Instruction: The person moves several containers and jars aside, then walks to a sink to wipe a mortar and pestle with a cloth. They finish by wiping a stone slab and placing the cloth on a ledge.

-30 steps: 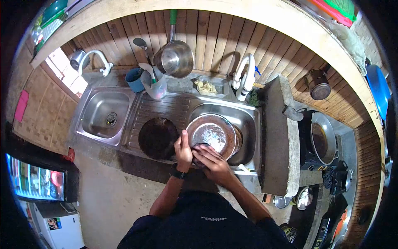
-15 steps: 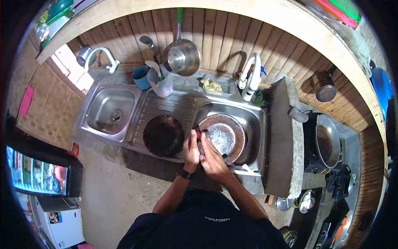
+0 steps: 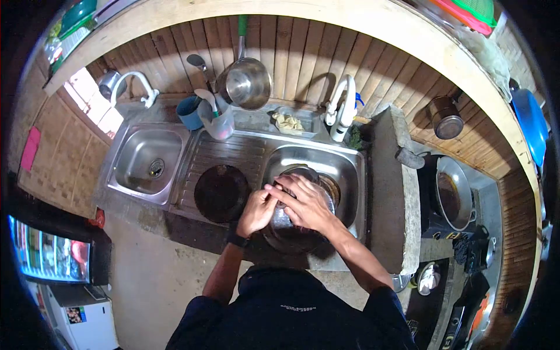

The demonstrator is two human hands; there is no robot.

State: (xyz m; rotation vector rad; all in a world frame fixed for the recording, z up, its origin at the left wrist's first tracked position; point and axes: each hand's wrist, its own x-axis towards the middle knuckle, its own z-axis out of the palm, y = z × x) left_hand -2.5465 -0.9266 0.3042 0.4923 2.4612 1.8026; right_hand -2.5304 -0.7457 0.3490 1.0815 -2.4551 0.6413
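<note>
A blackened pan (image 3: 280, 240) with a shiny scraped patch is at the front of the right-hand steel sink, partly hidden beneath my hands. My left hand (image 3: 256, 213) is closed at its left side, with the fingertips bent inward. Across the pan reaches my right hand (image 3: 308, 203), its fingers curled near the left fingertips; whatever lies under them is hidden. Behind the right hand, part of a brown-stained round rim (image 3: 331, 189) shows in the sink basin (image 3: 345, 169). On the ribbed drainboard (image 3: 224, 153), left of my hands, lies a dark round pan (image 3: 220, 193).
A white faucet (image 3: 341, 114) stands behind the right sink. At the back are a blue cup (image 3: 189, 112), a clear utensil container (image 3: 218, 123) and a hanging steel saucepan (image 3: 247, 84). A concrete divider (image 3: 392, 192) separates the sink from a stove with a wok (image 3: 454, 192).
The pan has shifted toward my body and turned, so its broad pale face no longer shows. My right hand has moved from beside the left hand to across the pan.
</note>
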